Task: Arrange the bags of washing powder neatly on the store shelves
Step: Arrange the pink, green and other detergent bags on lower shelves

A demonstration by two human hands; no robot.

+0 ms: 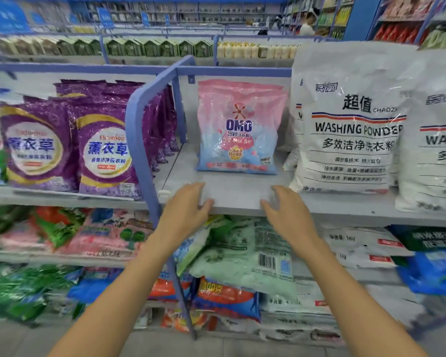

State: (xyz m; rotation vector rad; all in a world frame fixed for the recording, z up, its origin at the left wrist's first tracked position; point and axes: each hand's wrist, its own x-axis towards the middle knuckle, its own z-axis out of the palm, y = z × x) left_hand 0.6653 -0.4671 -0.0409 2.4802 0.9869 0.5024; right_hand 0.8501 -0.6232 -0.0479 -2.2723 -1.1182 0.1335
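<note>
Head: left hand (pixel 188 206), right hand (pixel 285 211) loose at shelf edge (pixel 237 202); pink bag (pixel 240 127) behind.

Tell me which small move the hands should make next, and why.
Probably reach both hands forward to the pink and blue OMO bag and draw it toward the front edge of the shelf. The left hand and right hand are open and hold nothing, and the bag stands alone, far back.

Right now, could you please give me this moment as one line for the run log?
left hand: open, at shelf | right hand: open, at shelf | OMO bag: upright on shelf, untouched
</note>
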